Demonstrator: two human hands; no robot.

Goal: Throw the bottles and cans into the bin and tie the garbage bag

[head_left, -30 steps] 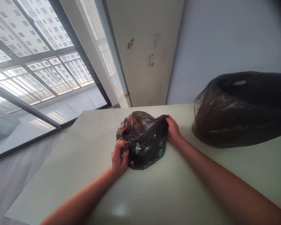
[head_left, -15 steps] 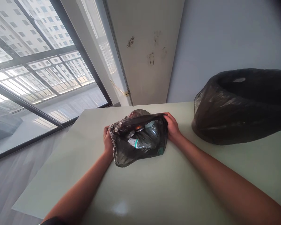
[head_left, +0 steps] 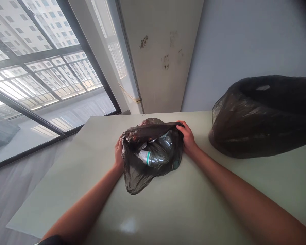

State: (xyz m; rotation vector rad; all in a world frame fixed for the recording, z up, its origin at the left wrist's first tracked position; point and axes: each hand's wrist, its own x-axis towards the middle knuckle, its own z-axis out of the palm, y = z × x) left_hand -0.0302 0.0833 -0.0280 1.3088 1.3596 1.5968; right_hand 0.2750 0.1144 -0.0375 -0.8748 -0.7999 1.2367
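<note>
A black plastic garbage bag (head_left: 137,182) sits on the table with its mouth spread towards me. My left hand (head_left: 119,153) grips its left rim; the fingers are partly hidden behind the plastic. On the other side, my right hand (head_left: 188,136) pinches the upper right rim between thumb and fingers. Inside lies a clear plastic bottle (head_left: 158,159) with a white and green label. Another clear bottle (head_left: 167,141) rests behind it. The round metal end of a can (head_left: 143,146) shows at the left, partly in shadow.
A large bin lined with a black bag (head_left: 260,126) stands at the right of the pale green table (head_left: 66,177). Behind the table are a stained cabinet panel (head_left: 160,78) and a grey-blue wall (head_left: 232,41). A glass sliding door (head_left: 53,81) is at the left.
The bag's near edge has sagged lower and further towards me, showing more of the labelled bottle. Both hands keep their hold, with only slight movement.
</note>
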